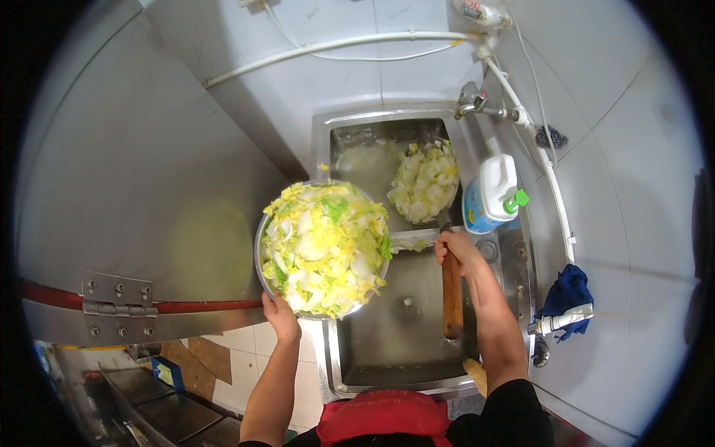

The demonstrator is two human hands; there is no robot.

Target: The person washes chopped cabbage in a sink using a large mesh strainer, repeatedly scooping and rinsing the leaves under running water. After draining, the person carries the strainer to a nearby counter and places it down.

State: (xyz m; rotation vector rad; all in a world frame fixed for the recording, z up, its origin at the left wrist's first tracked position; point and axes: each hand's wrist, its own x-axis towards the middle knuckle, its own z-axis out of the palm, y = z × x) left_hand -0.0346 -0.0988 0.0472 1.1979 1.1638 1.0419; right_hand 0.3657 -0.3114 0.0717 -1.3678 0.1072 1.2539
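My left hand (281,317) grips the lower rim of a round metal bowl (260,262) heaped with chopped Chinese cabbage (324,246). The bowl is held over the left edge of the double sink. My right hand (457,251) is closed around the wooden handle (453,302) of a strainer or ladle. Its far end, heaped with cut cabbage (424,181), lies in the upper sink basin; the metal beneath is mostly hidden. Cloudy water with more cabbage pieces (363,159) fills part of that basin. Some shreds rest on the divider (416,240) between the basins.
A white detergent jug with a green pump (491,195) stands right of the upper basin, below a tap (473,103). The lower basin (402,346) has a drain. A blue cloth (567,296) hangs on the right wall pipe. A metal cabinet (139,195) stands at left.
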